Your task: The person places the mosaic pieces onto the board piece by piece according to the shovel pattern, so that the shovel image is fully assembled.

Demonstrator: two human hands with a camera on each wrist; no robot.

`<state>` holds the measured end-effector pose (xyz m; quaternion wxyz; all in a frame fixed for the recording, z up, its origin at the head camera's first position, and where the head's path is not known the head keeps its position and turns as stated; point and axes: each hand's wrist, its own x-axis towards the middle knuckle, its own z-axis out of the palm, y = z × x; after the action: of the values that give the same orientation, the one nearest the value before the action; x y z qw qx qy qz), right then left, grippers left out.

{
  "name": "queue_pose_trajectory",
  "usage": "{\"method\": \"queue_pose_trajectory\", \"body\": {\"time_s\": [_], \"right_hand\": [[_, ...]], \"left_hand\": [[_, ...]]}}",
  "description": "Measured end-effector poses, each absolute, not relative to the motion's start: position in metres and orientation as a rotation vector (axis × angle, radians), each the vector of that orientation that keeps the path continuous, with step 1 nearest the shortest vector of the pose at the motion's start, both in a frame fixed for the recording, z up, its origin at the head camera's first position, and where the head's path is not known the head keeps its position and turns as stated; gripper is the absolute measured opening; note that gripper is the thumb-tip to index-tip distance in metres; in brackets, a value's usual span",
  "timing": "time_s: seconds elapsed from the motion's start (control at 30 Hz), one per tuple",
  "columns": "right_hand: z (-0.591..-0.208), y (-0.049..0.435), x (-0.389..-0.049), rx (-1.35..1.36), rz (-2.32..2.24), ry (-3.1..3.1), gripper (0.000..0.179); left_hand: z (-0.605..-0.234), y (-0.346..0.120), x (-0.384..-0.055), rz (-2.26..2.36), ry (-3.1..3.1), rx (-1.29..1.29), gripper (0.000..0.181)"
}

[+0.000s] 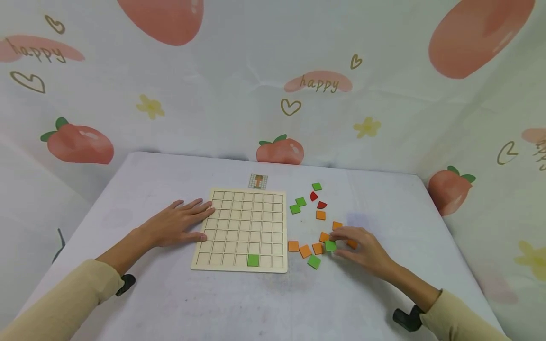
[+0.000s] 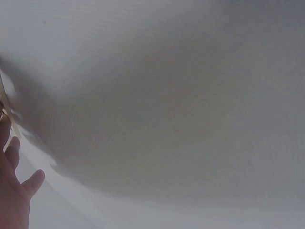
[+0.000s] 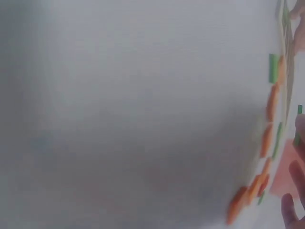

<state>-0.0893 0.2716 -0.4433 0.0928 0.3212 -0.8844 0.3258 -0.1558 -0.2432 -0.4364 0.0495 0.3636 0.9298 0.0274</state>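
Note:
A pale wooden grid board (image 1: 239,225) lies flat on the table, with one green square tile (image 1: 253,260) set in its bottom row. My left hand (image 1: 181,223) rests at the board's left edge, fingers extended and fingertips on the rim. To the right of the board, my right hand (image 1: 360,248) pinches another green tile (image 1: 330,246) between thumb and fingers. Orange square tiles (image 1: 304,251) lie around and below that hand, one of them (image 1: 351,244) partly hidden by it. A loose green tile (image 1: 313,261) lies nearest the front.
Beyond the right hand lie more green tiles (image 1: 300,201), two red wedge-shaped pieces (image 1: 322,205) and an orange tile (image 1: 321,215). A small picture card (image 1: 258,181) with a grid pattern sits behind the board. A printed cloth backdrop (image 1: 222,104) rises behind the white table (image 1: 170,303).

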Motion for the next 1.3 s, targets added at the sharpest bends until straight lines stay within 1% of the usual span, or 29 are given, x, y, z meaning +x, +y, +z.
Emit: {"method": "queue_pose_trajectory", "body": {"time_s": [0.17,0.4,0.77,1.0,1.3], "right_hand": [[-0.433,0.255,-0.098,1.037,0.998,-2.578,0.053],[-0.421,0.228,-0.104,0.972,1.018,-2.634,0.046],[-0.409,0.189,-0.119,1.112,1.112,-2.529,0.041],[-0.411,0.162,-0.125,1.226,1.127,-2.489,0.041],[-0.421,0.128,-0.118,1.291,1.055,-2.540,0.039]], "left_hand": [[-0.439,-0.243,-0.155,0.097,2.831,1.098,0.079],[-0.442,-0.243,-0.154,0.105,2.832,1.094,0.079],[-0.440,-0.244,-0.152,0.118,2.830,1.109,0.078],[-0.438,-0.244,-0.152,0.119,2.840,1.114,0.077],[-0.437,-0.244,-0.153,0.119,2.844,1.110,0.078]]}}
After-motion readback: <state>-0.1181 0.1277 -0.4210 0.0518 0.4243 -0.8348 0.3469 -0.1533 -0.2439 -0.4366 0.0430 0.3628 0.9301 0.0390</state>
